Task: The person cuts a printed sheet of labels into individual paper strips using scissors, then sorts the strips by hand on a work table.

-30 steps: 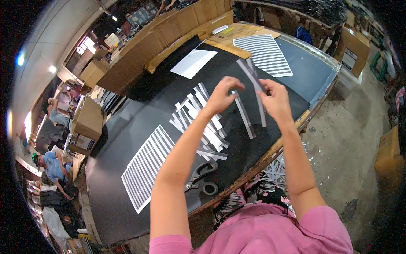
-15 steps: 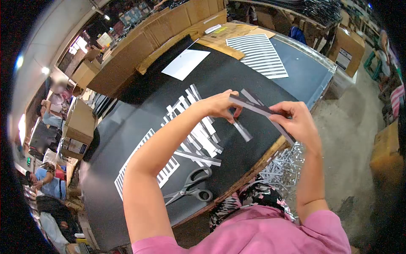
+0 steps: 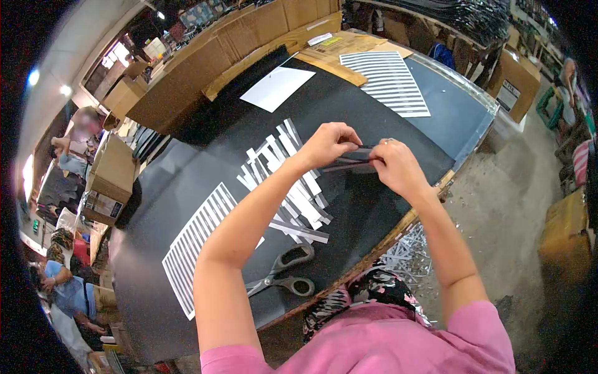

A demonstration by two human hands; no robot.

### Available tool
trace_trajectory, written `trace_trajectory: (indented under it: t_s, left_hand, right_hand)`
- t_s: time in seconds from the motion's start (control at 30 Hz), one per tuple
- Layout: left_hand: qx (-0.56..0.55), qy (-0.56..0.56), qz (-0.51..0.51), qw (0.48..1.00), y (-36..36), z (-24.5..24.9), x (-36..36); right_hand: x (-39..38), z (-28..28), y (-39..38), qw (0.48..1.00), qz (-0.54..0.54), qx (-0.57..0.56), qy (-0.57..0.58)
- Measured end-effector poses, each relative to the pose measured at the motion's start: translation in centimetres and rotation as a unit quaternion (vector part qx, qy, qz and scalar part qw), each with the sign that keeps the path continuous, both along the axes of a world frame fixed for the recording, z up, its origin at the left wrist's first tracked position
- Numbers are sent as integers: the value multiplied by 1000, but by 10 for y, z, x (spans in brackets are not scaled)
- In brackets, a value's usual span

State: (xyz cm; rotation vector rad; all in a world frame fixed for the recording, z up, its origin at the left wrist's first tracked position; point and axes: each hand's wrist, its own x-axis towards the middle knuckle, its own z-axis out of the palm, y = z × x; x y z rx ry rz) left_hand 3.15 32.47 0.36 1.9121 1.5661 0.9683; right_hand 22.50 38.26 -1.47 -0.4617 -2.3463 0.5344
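Note:
My left hand (image 3: pixel 333 143) and my right hand (image 3: pixel 398 167) are close together above the black table, both with fingers pinched on grey strips (image 3: pixel 355 158) stretched between them. The strips are partly blurred and my fingers cover their ends. Just left of my left hand lies a loose pile of white and grey cut strips (image 3: pixel 302 198). A pair of scissors (image 3: pixel 281 274) with grey handles rests nearer the table's front edge, blades partly behind my left forearm. A striped sheet (image 3: pixel 202 246) lies beyond that forearm.
Another striped sheet (image 3: pixel 387 84) and a blank white sheet (image 3: pixel 278 88) lie on the far side of the black tabletop (image 3: pixel 398 193). Flat cardboard (image 3: pixel 330 59) and a long carton (image 3: pixel 230 56) border the back. Strip scraps (image 3: pixel 405 255) cover the floor. People sit at left.
My right hand has moved left toward my left hand, and the strips that stood crossed now run between both hands. The short strip hanging below my left hand no longer shows there.

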Motion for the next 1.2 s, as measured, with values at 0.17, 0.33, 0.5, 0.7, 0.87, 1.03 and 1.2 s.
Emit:
trace_trajectory:
  t_s: [0.17,0.33,0.5,0.7,0.87,1.03,1.2]
  left_hand:
    - [-11,18,30,999,-8,-16,12]
    - [31,52,-7,998,-10,-18,8]
    - [54,112,-22,992,-4,-16,2]
    - [-3,183,-72,980,-11,-8,5]
    - [50,285,-81,954,-10,-7,17]
    - [115,380,-49,917,-6,-16,27]
    - [134,279,-18,951,4,-22,15]
  right_hand:
    - [-17,-7,1,998,-1,62,-28]
    - [-17,-15,6,997,0,80,3]
    - [9,15,1,996,31,17,-84]
    - [57,39,-14,983,111,-1,-144]
    - [74,43,-22,983,108,1,-149]
    - [64,26,-18,988,112,19,-109]
    - [43,27,-14,993,97,-4,-65]
